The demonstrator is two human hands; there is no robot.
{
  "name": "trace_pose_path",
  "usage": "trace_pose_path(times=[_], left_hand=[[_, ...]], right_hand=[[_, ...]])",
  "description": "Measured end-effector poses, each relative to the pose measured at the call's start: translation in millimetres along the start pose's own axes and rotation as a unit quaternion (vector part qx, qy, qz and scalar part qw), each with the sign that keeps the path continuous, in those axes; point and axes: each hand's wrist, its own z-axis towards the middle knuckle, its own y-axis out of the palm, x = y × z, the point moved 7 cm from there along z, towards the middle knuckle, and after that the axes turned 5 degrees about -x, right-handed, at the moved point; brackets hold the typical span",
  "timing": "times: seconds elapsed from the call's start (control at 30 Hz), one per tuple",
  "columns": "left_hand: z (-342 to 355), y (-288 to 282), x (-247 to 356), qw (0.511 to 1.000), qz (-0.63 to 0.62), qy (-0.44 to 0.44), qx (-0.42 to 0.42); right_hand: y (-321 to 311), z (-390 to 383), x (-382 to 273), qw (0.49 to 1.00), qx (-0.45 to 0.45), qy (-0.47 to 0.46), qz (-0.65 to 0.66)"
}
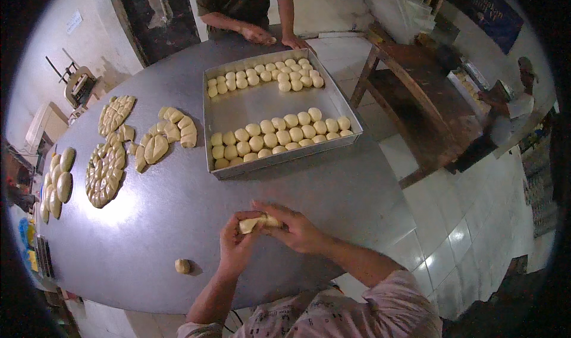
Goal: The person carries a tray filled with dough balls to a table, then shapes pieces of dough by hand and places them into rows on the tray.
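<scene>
In the head view, your left hand (234, 243) and right hand (297, 232) meet, gripping soft, pale, elongated dough (252, 225) above the smooth grey table (154, 231). Tabletop stretches between them and the straight-edged metal tray (247, 107) of smooth, round dough balls (270, 140).

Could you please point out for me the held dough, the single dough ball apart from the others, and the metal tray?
Held dough (251, 224): head view, on its left part.
Single dough ball (182, 266): head view, on its middle.
Metal tray (241, 110): head view, on its bare floor.
</scene>
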Motion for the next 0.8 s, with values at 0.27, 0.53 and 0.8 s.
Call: trace_pose_path(times=[0.27, 0.53, 0.8], left_hand=[[-16, -130, -27, 0.973, -0.165, -0.054, 0.149], [-13, -112, -64, 0.989, 0.045, -0.133, 0.051], [-8, -69, -45, 0.99, -0.085, -0.116, -0.001]], right_hand=[[-73, -113, 29, 0.798, -0.043, 0.196, -0.569], [-56, -49, 69, 0.883, 0.122, 0.126, -0.435], [-140, -31, 81, 0.809, 0.265, 0.162, -0.499]])
